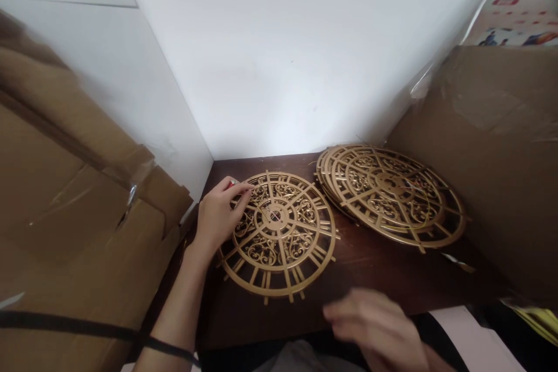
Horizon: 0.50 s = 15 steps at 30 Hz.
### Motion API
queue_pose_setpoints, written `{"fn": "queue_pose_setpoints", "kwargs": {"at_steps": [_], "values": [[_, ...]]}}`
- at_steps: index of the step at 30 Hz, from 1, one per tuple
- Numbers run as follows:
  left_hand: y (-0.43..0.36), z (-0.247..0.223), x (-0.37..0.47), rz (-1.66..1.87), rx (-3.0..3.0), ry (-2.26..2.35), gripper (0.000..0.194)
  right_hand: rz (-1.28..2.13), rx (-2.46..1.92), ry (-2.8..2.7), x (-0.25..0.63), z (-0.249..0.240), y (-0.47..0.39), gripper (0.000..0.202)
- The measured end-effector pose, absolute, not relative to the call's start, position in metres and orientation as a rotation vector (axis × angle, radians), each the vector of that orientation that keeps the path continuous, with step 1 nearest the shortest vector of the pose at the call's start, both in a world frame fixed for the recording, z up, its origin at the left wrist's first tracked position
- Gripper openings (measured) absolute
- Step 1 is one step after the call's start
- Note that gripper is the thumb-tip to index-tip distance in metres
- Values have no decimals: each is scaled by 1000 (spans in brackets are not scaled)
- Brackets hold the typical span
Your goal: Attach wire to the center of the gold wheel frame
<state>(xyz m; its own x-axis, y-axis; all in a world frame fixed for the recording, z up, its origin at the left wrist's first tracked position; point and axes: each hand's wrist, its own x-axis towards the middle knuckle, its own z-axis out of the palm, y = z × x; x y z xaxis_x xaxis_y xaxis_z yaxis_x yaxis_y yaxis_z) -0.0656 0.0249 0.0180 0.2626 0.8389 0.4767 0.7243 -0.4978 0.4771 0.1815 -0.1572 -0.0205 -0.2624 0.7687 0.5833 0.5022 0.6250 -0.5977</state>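
A gold openwork clock dial (283, 267) with Roman numerals and scrollwork lies flat on the dark wooden tabletop. My left hand (218, 212) is over its left rim, with thumb and forefinger pinched close together. A small red object (231, 184) with a silvery end shows within that hand, mostly hidden by the fingers. Whether the fingertips also pinch a fine thread near the dial's hub, I cannot tell. My right hand (375, 325) is near the front edge, apart from the dial, its bent fingers smeared by motion.
More gold dials (392, 186) lie stacked at the right, tilted against a large cardboard box (475, 128). Another cardboard box (65, 215) flanks the left side. A white wall (270, 58) stands behind. A black cord (87, 325) crosses the lower left.
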Motion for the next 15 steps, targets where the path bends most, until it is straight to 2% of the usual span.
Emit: {"fn": "queue_pose_setpoints", "kwargs": {"at_steps": [2,6,10,15], "values": [[24,14,-64,984,2515,1516,24,394,-944,-1894,175,-4,-112,28],[23,7,-59,1009,2621,1414,23,420,-1310,-1926,145,9,-28,15],[22,7,-56,1217,2333,1265,25,493,-1358,-2081,125,-6,3,16],[24,15,-59,1462,1725,1107,23,745,-1230,-1893,129,-18,5,13]]}}
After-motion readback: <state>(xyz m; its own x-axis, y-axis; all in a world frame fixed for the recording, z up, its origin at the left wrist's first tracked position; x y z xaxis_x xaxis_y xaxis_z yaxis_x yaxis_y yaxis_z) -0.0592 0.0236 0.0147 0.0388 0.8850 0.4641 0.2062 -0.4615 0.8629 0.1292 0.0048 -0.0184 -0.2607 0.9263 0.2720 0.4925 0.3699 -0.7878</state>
